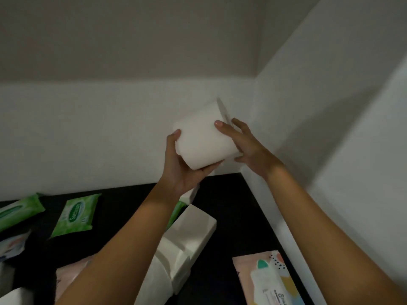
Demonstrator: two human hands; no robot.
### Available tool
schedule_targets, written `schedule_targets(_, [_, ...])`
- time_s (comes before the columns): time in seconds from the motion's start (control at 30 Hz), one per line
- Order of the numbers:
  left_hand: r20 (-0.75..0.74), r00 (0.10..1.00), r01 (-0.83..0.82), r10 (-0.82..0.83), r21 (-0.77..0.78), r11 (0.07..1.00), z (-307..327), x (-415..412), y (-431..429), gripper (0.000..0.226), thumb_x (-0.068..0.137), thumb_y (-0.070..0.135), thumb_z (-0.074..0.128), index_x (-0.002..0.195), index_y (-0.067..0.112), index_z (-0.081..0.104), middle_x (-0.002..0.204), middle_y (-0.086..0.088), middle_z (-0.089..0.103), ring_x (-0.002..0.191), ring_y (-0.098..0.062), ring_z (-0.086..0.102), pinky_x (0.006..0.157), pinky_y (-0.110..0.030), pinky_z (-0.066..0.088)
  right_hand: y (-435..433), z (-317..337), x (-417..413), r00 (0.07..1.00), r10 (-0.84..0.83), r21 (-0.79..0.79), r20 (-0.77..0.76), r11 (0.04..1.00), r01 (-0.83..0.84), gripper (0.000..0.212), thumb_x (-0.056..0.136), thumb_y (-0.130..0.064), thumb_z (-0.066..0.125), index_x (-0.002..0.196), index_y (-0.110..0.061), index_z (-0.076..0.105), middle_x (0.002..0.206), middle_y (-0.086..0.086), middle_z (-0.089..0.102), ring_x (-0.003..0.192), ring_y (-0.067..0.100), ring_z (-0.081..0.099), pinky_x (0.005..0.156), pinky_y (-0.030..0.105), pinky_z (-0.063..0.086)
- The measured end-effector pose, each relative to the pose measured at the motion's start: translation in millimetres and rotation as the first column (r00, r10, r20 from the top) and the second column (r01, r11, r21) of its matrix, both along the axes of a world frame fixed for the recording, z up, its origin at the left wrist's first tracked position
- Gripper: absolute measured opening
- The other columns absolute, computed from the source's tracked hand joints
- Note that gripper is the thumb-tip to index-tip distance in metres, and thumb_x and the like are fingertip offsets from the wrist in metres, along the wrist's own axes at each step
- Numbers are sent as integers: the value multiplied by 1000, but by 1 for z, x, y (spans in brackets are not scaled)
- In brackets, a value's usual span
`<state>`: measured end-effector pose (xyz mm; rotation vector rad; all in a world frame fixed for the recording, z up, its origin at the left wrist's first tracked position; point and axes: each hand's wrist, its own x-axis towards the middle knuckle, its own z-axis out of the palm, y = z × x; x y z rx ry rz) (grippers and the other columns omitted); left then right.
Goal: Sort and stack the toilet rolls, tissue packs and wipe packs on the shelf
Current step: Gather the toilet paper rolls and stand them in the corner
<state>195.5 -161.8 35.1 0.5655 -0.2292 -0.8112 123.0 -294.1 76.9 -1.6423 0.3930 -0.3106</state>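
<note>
A white toilet roll (202, 139) is held up in the air above the dark shelf (222, 194), near the back right corner. My left hand (180, 166) cups it from below, thumb on its left end. My right hand (244, 144) grips its right end with spread fingers. Below my left arm lie white tissue packs (191, 230) and another white toilet roll (154, 280). Two green wipe packs (74, 214) (17, 210) lie flat at the left. A pink patterned wipe pack (264, 280) lies at the front right.
White walls (308, 128) close the shelf at the back and on the right. A pale pink pack (70, 274) and a blue-white pack (11, 247) lie at the front left. Another white item (13, 296) shows at the bottom left corner.
</note>
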Motion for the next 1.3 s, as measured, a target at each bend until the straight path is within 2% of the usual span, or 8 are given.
schedule_targets(0.13, [-156, 988, 27, -12, 96, 995, -22, 0, -22, 58, 79, 60, 46, 115, 16, 55, 113, -16, 62, 111, -36, 56, 96, -45, 46, -13, -18, 15, 997, -82, 20, -4, 996, 82, 84, 69, -43, 76, 139, -30, 32, 138, 0, 43, 117, 22, 52, 93, 45, 52])
schedule_targets(0.27, [-220, 975, 70, 10, 356, 932, -49, 11, -44, 57, 86, 60, 44, 119, 13, 50, 116, -17, 55, 108, -36, 54, 93, -47, 48, -27, -57, 28, 973, -212, -220, -95, 957, 188, 103, 59, -43, 83, 143, -29, 26, 146, 6, 30, 127, 27, 43, 100, 41, 46])
schedule_targets(0.43, [-62, 992, 119, -110, 755, 645, -75, 15, -51, 39, 100, 23, 38, 136, 8, 40, 130, -18, 49, 122, -35, 49, 92, -43, 45, -34, -108, 30, 897, -360, -502, -255, 842, 195, 98, 61, -50, 79, 141, -25, 29, 136, 14, 34, 127, 34, 41, 104, 40, 40])
schedule_targets(0.57, [-5, 954, 142, -299, 888, 438, -88, 20, -49, 34, 98, 20, 42, 127, 3, 44, 91, -12, 55, 84, -24, 57, 87, -33, 47, -32, -135, 33, 869, -384, -580, -313, 802, 146, 95, 59, -52, 78, 138, -22, 34, 133, 17, 38, 125, 37, 43, 103, 41, 40])
schedule_targets(0.73, [83, 911, 70, -405, 935, 348, -86, 34, -46, 25, 94, 20, 48, 110, 1, 54, 105, -18, 57, 74, -19, 57, 73, -26, 52, -21, -149, 37, 879, -396, -656, -267, 742, 135, 93, 61, -54, 78, 136, -20, 34, 131, 16, 35, 122, 37, 40, 94, 39, 41])
schedule_targets(0.87, [185, 898, -36, -400, 936, 350, -71, 42, -30, 15, 93, 15, 49, 81, 8, 53, 83, -8, 55, 70, -16, 54, 67, -23, 49, -12, -152, 38, 894, -372, -654, -249, 746, 128, 91, 64, -48, 78, 138, -21, 32, 134, 16, 33, 124, 36, 38, 96, 39, 39])
schedule_targets(1.13, [356, 855, -256, -378, 922, 291, -45, 41, 26, 15, 95, 19, 46, 105, 10, 53, 101, -9, 55, 69, -16, 55, 66, -22, 44, -5, -150, 46, 889, -361, -614, -282, 780, 121, 98, 67, -50, 76, 144, -19, 25, 143, 21, 25, 129, 41, 33, 106, 44, 33])
schedule_targets(1.3, [422, 795, -357, -437, 906, 226, -29, 25, 75, 34, 94, 26, 49, 126, 19, 53, 115, -2, 57, 96, -16, 57, 83, -24, 46, 28, -128, 25, 910, -391, -783, -136, 606, 143, 95, 74, -54, 67, 147, -13, 22, 154, 26, 9, 143, 40, 12, 114, 51, 13])
